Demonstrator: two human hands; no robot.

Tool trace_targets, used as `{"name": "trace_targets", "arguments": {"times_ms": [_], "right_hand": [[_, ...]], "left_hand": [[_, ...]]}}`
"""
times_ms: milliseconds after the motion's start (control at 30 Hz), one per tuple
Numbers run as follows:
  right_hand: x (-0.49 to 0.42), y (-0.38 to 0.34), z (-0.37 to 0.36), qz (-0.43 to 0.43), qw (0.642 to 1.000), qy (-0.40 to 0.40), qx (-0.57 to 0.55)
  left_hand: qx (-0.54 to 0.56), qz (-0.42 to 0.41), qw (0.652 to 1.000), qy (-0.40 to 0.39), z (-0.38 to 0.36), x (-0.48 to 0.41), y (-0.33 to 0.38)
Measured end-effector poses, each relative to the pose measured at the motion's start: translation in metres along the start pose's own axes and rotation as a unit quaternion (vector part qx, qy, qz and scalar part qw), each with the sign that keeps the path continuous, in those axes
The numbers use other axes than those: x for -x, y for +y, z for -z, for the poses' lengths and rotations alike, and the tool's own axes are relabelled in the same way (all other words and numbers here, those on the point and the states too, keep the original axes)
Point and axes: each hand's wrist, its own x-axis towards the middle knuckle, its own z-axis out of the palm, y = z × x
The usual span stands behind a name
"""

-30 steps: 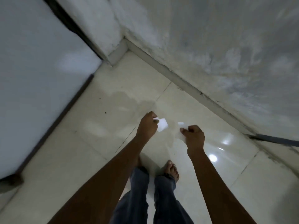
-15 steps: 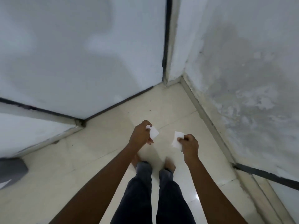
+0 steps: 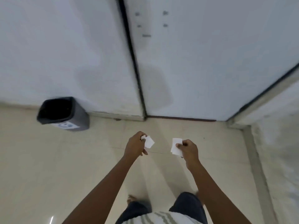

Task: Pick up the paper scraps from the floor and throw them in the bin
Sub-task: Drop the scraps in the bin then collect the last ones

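The pale wall fills the upper half of the view, and against its foot stands the bin — dark grey, lined with a black bag, its mouth open and tilted toward the camera, a blurred label on its near face. To the right of the bin a dark vertical seam splits the wall from a white door panel, whose lower edge meets the floor at a dark strip. The cream tiled floor spreads from the bin's base toward the camera.

Both bare forearms reach forward, well to the right of the bin and nearer the camera. The left hand, the closer of the two to the bin, has its grip closed on white paper scraps, pinched between thumb and fingers so they stick out to its right. The right hand, farther from the bin, is closed on another small stack of white scraps, the thumb pressing on top — the sheets fan out to its left. The two bunches are near each other but apart.

Below the hands, dark trousers, a bare foot and a striped shirt hem show at the bottom edge.
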Motion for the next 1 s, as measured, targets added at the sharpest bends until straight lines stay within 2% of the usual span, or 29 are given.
{"name": "trace_targets", "arguments": {"times_ms": [100, 200, 533, 767, 1000], "right_hand": [[0.025, -0.024, -0.085, 0.022, 0.998, -0.06, 0.016], [0.044, -0.048, -0.166, 0.048, 0.991, -0.111, 0.058], [0.044, -0.134, -0.361, 0.128, 0.951, -0.23, 0.16], [0.025, -0.198, -0.458, 0.15, 0.93, -0.268, 0.201], [0.008, -0.223, -0.569, 0.137, 0.932, -0.251, 0.223]], "left_hand": [[-0.004, 0.009, 0.998, 0.062, 0.084, 0.008, -0.046], [0.046, 0.033, 0.991, 0.122, 0.152, 0.011, -0.086], [0.135, 0.08, 0.96, 0.234, 0.297, -0.031, -0.16], [0.164, 0.104, 0.94, 0.281, 0.383, -0.09, -0.171], [0.149, 0.116, 0.938, 0.29, 0.47, -0.144, -0.21]]}}
